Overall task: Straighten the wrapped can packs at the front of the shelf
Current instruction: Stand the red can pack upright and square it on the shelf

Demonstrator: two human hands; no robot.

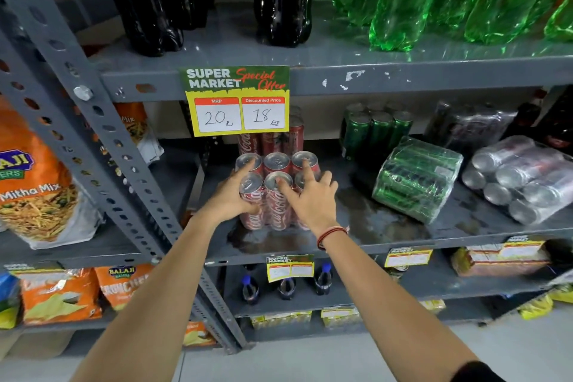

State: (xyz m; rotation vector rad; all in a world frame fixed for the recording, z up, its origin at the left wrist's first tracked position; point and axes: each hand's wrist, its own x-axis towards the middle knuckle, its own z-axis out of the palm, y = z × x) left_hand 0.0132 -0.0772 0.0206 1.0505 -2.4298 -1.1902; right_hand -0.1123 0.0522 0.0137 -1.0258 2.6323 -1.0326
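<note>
Both hands on one wrapped Coca-Cola pack (pixel 274 189), front of middle shelf (pixel 356 245).
Six can tops visible; left hand (pixel 231 197) cups its side, right hand (pixel 310 198) spread on top. Tag (pixel 237 101): "MRP 20, Discounted Price 18".

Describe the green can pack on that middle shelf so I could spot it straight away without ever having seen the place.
Find the yellow price sign hanging from the grey shelf edge, then look right along the shelf below it. Past the red can pack under both hands lies the green can pack, wrapped in clear plastic. Unlike the upright red cans, it lies tipped on its side, and the silver pack beside it is not green.
</note>
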